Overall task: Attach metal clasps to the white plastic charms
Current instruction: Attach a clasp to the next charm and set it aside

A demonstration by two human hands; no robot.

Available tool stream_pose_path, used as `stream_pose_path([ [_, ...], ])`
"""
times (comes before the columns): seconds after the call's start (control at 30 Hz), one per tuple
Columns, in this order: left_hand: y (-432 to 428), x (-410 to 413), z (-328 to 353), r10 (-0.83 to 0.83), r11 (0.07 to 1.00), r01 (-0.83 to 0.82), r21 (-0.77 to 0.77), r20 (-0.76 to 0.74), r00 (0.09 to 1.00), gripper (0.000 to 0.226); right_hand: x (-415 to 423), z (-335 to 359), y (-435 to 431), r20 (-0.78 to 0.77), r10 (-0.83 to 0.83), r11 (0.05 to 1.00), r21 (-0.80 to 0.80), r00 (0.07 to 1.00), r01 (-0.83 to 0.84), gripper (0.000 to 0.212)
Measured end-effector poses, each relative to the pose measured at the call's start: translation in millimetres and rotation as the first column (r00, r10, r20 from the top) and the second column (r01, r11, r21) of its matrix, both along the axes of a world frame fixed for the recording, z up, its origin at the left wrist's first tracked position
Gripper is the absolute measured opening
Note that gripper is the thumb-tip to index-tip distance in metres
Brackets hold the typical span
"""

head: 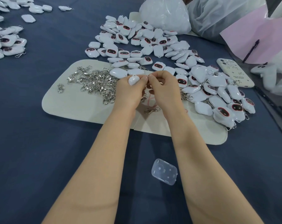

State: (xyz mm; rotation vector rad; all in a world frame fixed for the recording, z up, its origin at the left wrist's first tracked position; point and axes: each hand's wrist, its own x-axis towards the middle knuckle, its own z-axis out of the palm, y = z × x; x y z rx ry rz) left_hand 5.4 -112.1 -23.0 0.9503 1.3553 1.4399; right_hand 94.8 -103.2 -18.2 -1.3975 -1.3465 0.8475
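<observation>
My left hand (129,89) grips a white plastic charm (133,79) with its loop pointing up. My right hand (163,88) pinches a small metal clasp (147,77) right beside that loop; most of the clasp is hidden by my fingers. Both hands hover over a cream felt mat (82,104). A heap of silver clasps (96,81) lies on the mat to the left. One loose clasp (151,110) lies between my wrists. A large pile of white charms (146,44) with dark faces spreads behind and to the right.
A clear plastic case (164,173) lies on the blue cloth between my forearms. A cream phone (234,71) rests at the right, near white bags (166,13) and pink paper (253,34). More charms (6,42) with clasps lie at the far left.
</observation>
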Motion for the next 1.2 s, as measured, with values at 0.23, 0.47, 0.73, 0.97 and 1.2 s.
stream_pose_path([
  [0.23, 1.8, 0.0, -2.5, 0.093, 0.994, -0.085, 0.067, -0.127, 0.988, 0.022, 0.7, -0.5, -1.6, 0.117, 0.051, 0.995, 0.076, 0.992, -0.061, 0.005],
  [0.47, 2.2, -0.1, -2.1, 0.046, 0.999, -0.037, 0.040, -0.237, 0.970, 0.033, 0.4, -4.2, -2.6, 0.128, 0.149, 0.988, 0.009, 0.981, -0.151, 0.019],
  [0.73, 2.3, -0.7, -2.3, 0.019, 1.000, -0.018, 0.006, -0.230, 0.973, 0.032, 2.7, -2.1, -4.6, 0.260, 0.113, 0.985, 0.096, 0.959, -0.142, 0.021],
  [0.97, 2.3, -1.0, -0.7, 0.041, 0.998, -0.034, 0.048, -0.149, 0.988, 0.023, 1.0, -0.7, -2.9, 0.109, 0.072, 0.990, 0.114, 0.991, -0.084, 0.015],
  [1.2, 1.9, 0.4, -2.0, 0.018, 0.997, -0.005, 0.072, -0.189, 0.982, 0.010, 3.7, 0.3, -1.1, -0.002, 0.013, 0.997, 0.073, 1.000, -0.013, 0.021],
])
